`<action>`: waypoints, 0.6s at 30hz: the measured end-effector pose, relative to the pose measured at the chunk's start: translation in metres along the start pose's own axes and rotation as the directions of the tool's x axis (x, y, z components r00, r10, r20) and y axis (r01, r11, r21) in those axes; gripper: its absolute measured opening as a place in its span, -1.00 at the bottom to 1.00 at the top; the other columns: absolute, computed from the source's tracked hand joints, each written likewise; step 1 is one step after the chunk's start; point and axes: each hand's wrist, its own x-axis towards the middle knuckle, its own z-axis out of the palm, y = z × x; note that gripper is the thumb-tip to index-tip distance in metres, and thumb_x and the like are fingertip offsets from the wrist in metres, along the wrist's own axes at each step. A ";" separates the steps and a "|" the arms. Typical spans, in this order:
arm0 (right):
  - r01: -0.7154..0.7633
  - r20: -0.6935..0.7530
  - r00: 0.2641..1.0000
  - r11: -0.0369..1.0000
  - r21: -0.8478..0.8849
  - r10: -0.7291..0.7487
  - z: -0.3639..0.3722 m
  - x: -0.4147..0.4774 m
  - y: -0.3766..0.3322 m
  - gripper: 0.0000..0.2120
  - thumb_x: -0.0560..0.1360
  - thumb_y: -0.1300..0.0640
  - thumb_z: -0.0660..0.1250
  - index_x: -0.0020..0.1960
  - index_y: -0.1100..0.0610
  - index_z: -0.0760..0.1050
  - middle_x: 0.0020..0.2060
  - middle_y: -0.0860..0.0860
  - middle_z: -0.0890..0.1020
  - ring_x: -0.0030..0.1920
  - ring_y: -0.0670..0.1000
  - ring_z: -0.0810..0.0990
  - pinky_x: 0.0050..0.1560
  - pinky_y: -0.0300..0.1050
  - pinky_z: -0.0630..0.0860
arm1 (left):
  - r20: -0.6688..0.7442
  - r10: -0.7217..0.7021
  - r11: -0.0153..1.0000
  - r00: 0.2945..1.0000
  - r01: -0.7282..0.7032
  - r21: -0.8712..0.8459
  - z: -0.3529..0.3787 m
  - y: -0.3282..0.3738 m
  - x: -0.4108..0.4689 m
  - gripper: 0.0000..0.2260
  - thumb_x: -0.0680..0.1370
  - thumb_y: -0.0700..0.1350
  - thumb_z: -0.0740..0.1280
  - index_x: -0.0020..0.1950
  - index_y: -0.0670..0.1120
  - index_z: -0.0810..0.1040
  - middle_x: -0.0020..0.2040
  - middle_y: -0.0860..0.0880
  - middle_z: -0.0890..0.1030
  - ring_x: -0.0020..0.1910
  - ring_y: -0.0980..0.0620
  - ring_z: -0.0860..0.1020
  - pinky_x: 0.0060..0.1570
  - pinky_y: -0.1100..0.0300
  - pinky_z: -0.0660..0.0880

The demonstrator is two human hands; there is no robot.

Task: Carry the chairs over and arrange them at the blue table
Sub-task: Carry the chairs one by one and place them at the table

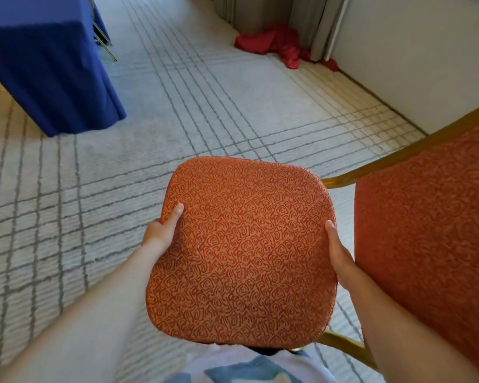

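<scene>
I hold an orange-red patterned chair (241, 250) off the carpet in front of me, its seat cushion facing up at me. My left hand (163, 230) grips the seat's left edge, thumb on top. My right hand (338, 252) grips the seat's right edge. The chair's backrest (432, 225), same fabric with a gold frame (398, 156), rises at the right. The blue table (47, 64), draped in a blue cloth reaching the floor, stands at the upper left, well ahead of the chair. The chair's legs are hidden under the seat.
Pale carpet with grey grid lines (205, 106) stretches between me and the table. A thin metal chair leg (105, 48) shows behind the table's corner. A heap of red cloth (280, 45) lies by the curtains at the back. A white wall (412, 51) runs along the right.
</scene>
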 end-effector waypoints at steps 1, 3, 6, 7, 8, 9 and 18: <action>0.002 0.006 1.000 1.000 -0.012 -0.002 0.001 0.023 -0.024 -0.20 0.48 -0.47 0.03 0.53 0.02 0.27 0.44 0.11 0.41 0.43 0.16 0.36 0.44 0.07 0.25 | -0.008 -0.014 1.000 1.000 0.014 -0.017 0.005 0.019 0.018 -0.20 0.42 0.44 0.19 0.32 -0.22 0.49 0.27 -0.26 0.52 0.22 -0.23 0.50 0.12 0.06 0.39; -0.001 0.029 1.000 0.999 -0.039 0.002 0.004 0.063 -0.066 -0.07 0.35 -0.57 0.05 0.52 -0.01 0.27 0.42 0.08 0.43 0.41 0.16 0.38 0.43 0.08 0.27 | -0.010 -0.033 0.998 0.999 0.032 -0.046 0.015 0.051 0.047 -0.15 0.37 0.49 0.18 0.32 -0.19 0.49 0.27 -0.24 0.53 0.22 -0.22 0.51 0.20 0.02 0.41; -0.015 0.118 0.993 0.998 -0.067 0.023 0.013 0.117 -0.113 -0.01 0.31 -0.61 0.05 0.54 -0.01 0.24 0.44 0.08 0.41 0.43 0.16 0.36 0.46 0.12 0.26 | -0.009 -0.090 0.991 0.996 0.089 -0.096 0.024 0.084 0.089 -0.10 0.32 0.53 0.20 0.35 -0.17 0.48 0.28 -0.22 0.53 0.22 -0.22 0.51 0.23 0.00 0.43; -0.013 0.141 0.990 0.998 -0.060 0.022 0.020 0.134 -0.126 0.07 0.23 -0.65 0.08 0.54 -0.02 0.24 0.45 0.08 0.41 0.43 0.16 0.37 0.46 0.13 0.26 | -0.023 -0.107 0.990 0.994 0.104 -0.097 0.024 0.093 0.102 -0.10 0.33 0.52 0.21 0.35 -0.17 0.48 0.28 -0.23 0.53 0.22 -0.22 0.51 0.22 0.01 0.43; -0.014 0.163 0.986 0.998 -0.061 0.024 0.028 0.148 -0.138 0.18 0.09 -0.70 0.12 0.54 -0.03 0.24 0.44 0.07 0.41 0.41 0.15 0.39 0.46 0.14 0.28 | -0.043 -0.113 0.989 0.993 0.109 -0.099 0.023 0.102 0.115 -0.11 0.33 0.52 0.21 0.35 -0.18 0.48 0.28 -0.23 0.53 0.22 -0.22 0.51 0.20 0.03 0.43; -0.014 0.184 0.983 0.998 -0.064 0.025 0.037 0.164 -0.149 0.24 0.01 -0.72 0.14 0.53 -0.04 0.25 0.43 0.07 0.43 0.40 0.15 0.41 0.44 0.14 0.30 | -0.055 -0.123 0.988 0.991 0.116 -0.104 0.020 0.112 0.129 -0.11 0.33 0.52 0.21 0.35 -0.17 0.49 0.28 -0.22 0.53 0.22 -0.21 0.51 0.18 0.04 0.42; -0.101 0.238 0.964 0.991 -0.082 0.118 0.137 0.297 -0.248 0.40 -0.22 -0.72 0.23 0.49 -0.01 0.33 0.37 0.10 0.49 0.33 0.20 0.47 0.42 0.23 0.32 | -0.091 -0.153 0.979 0.984 0.139 -0.148 -0.005 0.190 0.290 -0.17 0.34 0.48 0.25 0.31 -0.17 0.51 0.25 -0.21 0.55 0.21 -0.20 0.52 0.13 0.07 0.41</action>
